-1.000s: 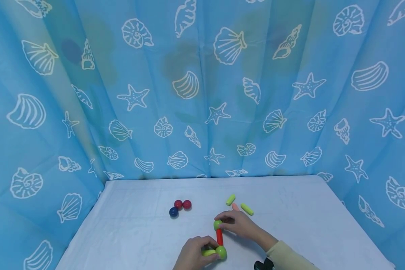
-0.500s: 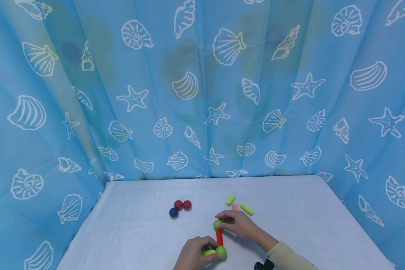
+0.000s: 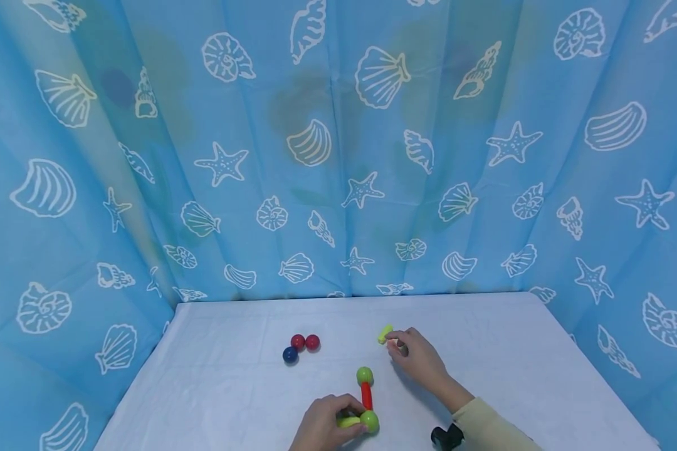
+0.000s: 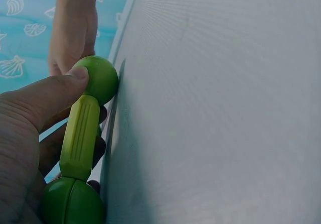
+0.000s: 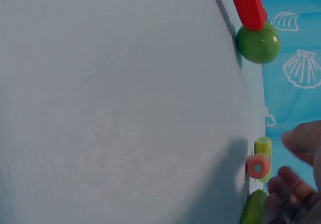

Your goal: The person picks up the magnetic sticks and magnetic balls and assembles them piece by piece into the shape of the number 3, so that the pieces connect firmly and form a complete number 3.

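My left hand (image 3: 323, 423) grips a yellow-green rod (image 4: 80, 138) joined to a green ball at each end, thumb on one green ball (image 4: 100, 78). From the near ball (image 3: 369, 421) in the head view, a red rod (image 3: 367, 396) runs to another green ball (image 3: 364, 376). My right hand (image 3: 423, 363) hovers over loose rods with thumb and fingers apart, holding nothing. Beside its fingers lie a yellow-green rod (image 5: 263, 144), an orange rod (image 5: 251, 166) seen end-on and a green rod (image 5: 254, 207). The hand covers much of these in the head view.
Two red balls (image 3: 298, 342) and a dark blue ball (image 3: 290, 355) sit together on the white table (image 3: 231, 388), left of centre. A black object (image 3: 447, 436) is beside the right sleeve. A blue shell-print curtain (image 3: 338, 156) hangs behind and along the sides.
My right hand has let go of the far green ball and moved away and to the right, over the loose rods. The left hand keeps its grip in place.
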The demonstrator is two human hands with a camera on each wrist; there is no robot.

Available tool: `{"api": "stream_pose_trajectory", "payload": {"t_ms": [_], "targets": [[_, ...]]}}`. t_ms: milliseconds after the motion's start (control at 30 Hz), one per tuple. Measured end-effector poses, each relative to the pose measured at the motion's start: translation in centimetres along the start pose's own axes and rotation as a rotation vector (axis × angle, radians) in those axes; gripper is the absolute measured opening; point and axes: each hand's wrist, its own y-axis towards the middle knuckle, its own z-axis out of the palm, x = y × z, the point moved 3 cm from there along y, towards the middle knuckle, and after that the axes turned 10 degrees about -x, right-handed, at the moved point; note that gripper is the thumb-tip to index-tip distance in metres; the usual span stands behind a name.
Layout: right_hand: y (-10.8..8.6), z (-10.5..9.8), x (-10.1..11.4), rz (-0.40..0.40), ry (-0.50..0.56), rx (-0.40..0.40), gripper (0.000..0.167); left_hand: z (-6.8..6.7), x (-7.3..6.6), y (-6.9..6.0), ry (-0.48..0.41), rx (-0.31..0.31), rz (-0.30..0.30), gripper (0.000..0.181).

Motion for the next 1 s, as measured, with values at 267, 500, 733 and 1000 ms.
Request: {"api": "stream_pose_trajectory", "payload": {"t_ms": [267,500,733,1000], "targets": [[0.2,0.4,-0.7,0.03,-0.111,0.084,0.035,0.1,0.0,0.1,-0.008,0.001,-0.021,0.018],[0.0,0.4,-0.4,0.03,-0.117,0.165,0.038,0.0,-0.1,0.1,-0.004,-0.004,-0.015,0.018],[-0.9,-0.2,-0.3,0.076,-0.077,0.279,0.038,0.0,-0.1,0.0,0.007,-0.008,-0.009,0.018],[-2.1,-0.9,0.2,0.104,-0.029,0.38,0.036,0.0,-0.2,0.0,0.0,-0.007,-0.013,0.017]]}}
